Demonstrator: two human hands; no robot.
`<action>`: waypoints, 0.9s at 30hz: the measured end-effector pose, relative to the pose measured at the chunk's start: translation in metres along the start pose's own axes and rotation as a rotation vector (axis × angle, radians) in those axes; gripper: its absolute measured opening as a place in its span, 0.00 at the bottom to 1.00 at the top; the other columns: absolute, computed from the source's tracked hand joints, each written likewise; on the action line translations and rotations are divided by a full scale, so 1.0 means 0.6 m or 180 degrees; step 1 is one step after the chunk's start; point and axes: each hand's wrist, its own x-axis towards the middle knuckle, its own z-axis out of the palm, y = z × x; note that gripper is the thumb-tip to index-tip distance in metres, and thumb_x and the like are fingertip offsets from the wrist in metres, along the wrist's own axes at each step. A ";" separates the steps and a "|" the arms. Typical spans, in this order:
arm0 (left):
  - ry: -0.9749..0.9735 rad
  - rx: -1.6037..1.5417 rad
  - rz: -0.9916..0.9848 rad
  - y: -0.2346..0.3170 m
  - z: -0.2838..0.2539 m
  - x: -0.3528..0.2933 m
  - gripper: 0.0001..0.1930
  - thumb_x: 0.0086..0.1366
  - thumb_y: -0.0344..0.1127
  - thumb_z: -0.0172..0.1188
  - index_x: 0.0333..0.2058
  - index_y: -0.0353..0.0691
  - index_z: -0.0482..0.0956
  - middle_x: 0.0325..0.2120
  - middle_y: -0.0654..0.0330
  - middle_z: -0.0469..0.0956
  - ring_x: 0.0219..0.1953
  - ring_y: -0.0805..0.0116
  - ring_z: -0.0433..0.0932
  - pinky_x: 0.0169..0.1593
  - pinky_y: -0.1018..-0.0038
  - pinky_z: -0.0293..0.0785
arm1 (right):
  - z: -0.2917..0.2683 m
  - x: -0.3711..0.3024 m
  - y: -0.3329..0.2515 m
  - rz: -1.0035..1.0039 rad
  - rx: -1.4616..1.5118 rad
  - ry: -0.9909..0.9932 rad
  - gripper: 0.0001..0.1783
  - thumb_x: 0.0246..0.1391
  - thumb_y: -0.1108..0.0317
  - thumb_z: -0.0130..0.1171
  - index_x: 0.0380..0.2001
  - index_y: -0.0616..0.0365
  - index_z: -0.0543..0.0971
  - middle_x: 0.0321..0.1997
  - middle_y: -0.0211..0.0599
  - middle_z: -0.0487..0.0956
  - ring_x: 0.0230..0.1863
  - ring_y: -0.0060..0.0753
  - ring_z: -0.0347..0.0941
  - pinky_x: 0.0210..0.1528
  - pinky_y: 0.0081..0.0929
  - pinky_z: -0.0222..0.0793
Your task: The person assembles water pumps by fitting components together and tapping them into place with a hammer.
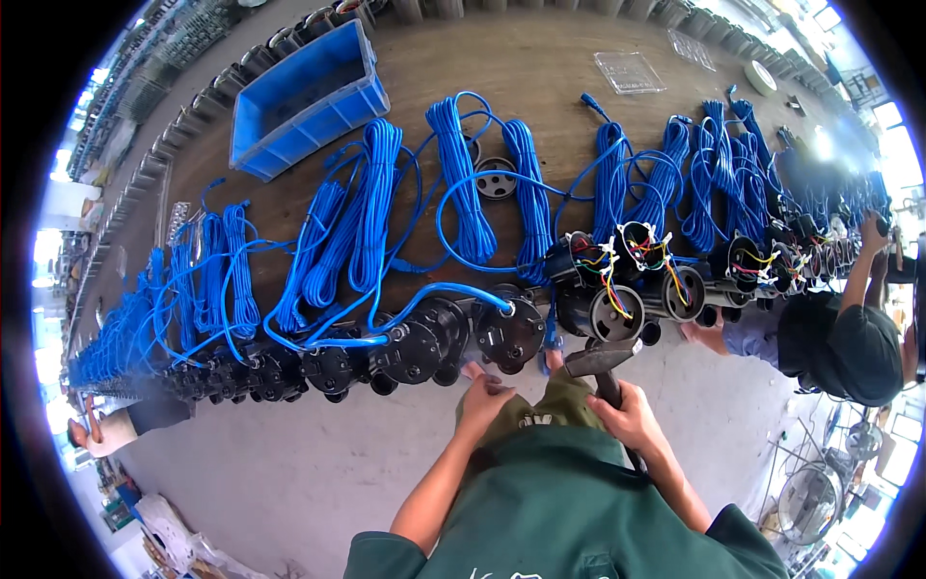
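Observation:
My right hand (625,413) is closed round the dark handle of a hammer (600,361), its steel head up in front of my legs and just below the table edge. My left hand (479,405) is held before my thigh with the fingers curled together; what they hold, if anything, is hidden. Closest to that hand are black round motor end caps (511,333) with blue cables leading out of them. Beyond the hammer, an open metal motor housing (617,315) shows coloured wires and white ties.
Bundled blue cables (463,183) lie along the wooden table (540,77). A blue crate (304,101) stands at the far left, with metal cylinders along the far edge. A co-worker (839,333) in a dark shirt works on the right; another person (116,429) is at the left. A fan (810,497) stands lower right.

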 end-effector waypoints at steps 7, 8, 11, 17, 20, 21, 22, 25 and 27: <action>-0.0099 -0.0355 -0.0114 0.074 -0.040 -0.051 0.16 0.63 0.37 0.72 0.42 0.32 0.81 0.30 0.60 0.83 0.33 0.72 0.81 0.40 0.74 0.76 | -0.011 -0.002 -0.031 -0.0397 0.0146 0.0008 0.19 0.60 0.59 0.68 0.28 0.65 0.74 0.20 0.29 0.71 0.24 0.21 0.62 0.26 0.31 0.61; -0.0152 -0.0334 -0.0022 0.073 -0.041 -0.049 0.16 0.63 0.37 0.72 0.42 0.32 0.81 0.31 0.60 0.83 0.33 0.72 0.81 0.40 0.74 0.76 | -0.010 0.001 -0.033 -0.0401 0.0182 0.0010 0.19 0.60 0.60 0.68 0.28 0.64 0.74 0.20 0.29 0.71 0.24 0.21 0.62 0.26 0.31 0.61; -0.0256 -0.0235 0.0247 0.081 -0.044 -0.049 0.15 0.64 0.37 0.72 0.41 0.33 0.81 0.30 0.60 0.84 0.33 0.73 0.81 0.40 0.74 0.76 | -0.008 0.001 -0.062 -0.0352 0.0392 0.0096 0.17 0.61 0.62 0.67 0.28 0.64 0.75 0.19 0.25 0.70 0.23 0.17 0.62 0.25 0.28 0.60; -0.0239 -0.0013 0.0395 0.114 -0.075 -0.091 0.13 0.66 0.37 0.69 0.42 0.35 0.81 0.31 0.63 0.82 0.32 0.75 0.79 0.38 0.76 0.75 | -0.011 -0.005 -0.039 -0.0393 0.1012 0.0240 0.12 0.63 0.65 0.65 0.29 0.59 0.75 0.18 0.21 0.70 0.17 0.14 0.63 0.19 0.21 0.57; -0.0698 -0.0045 0.0331 0.142 -0.094 -0.104 0.12 0.70 0.38 0.67 0.45 0.37 0.81 0.34 0.66 0.81 0.33 0.77 0.78 0.37 0.78 0.73 | -0.016 -0.008 -0.035 -0.0338 0.1356 0.0393 0.13 0.63 0.65 0.65 0.28 0.58 0.75 0.17 0.20 0.69 0.16 0.13 0.63 0.18 0.20 0.57; -0.1011 -0.0089 0.0202 0.167 -0.096 -0.111 0.12 0.71 0.38 0.66 0.46 0.38 0.81 0.35 0.66 0.81 0.35 0.77 0.78 0.39 0.78 0.74 | -0.020 -0.011 -0.032 -0.0374 0.1434 0.0481 0.12 0.63 0.65 0.64 0.28 0.58 0.75 0.17 0.20 0.69 0.16 0.13 0.63 0.18 0.20 0.58; -0.1335 -0.0127 0.0079 0.204 -0.094 -0.123 0.12 0.72 0.39 0.65 0.47 0.38 0.81 0.36 0.66 0.82 0.37 0.77 0.79 0.40 0.78 0.74 | -0.029 -0.016 -0.031 -0.0418 0.1510 0.0584 0.12 0.63 0.65 0.64 0.29 0.58 0.75 0.18 0.20 0.69 0.16 0.13 0.63 0.17 0.20 0.58; -0.1899 -0.0252 0.0479 0.306 -0.055 -0.166 0.12 0.74 0.38 0.62 0.49 0.37 0.81 0.39 0.64 0.83 0.41 0.76 0.80 0.44 0.76 0.75 | -0.070 -0.032 -0.025 -0.0802 0.0982 0.1292 0.11 0.64 0.65 0.63 0.30 0.59 0.76 0.18 0.22 0.70 0.18 0.16 0.63 0.21 0.23 0.59; -0.2225 -0.0780 0.0716 0.360 -0.010 -0.181 0.11 0.74 0.35 0.61 0.50 0.36 0.80 0.39 0.62 0.83 0.42 0.76 0.80 0.45 0.76 0.76 | -0.111 -0.042 -0.033 -0.1272 -0.0273 0.2128 0.11 0.62 0.65 0.64 0.31 0.62 0.77 0.17 0.29 0.68 0.20 0.21 0.62 0.25 0.29 0.60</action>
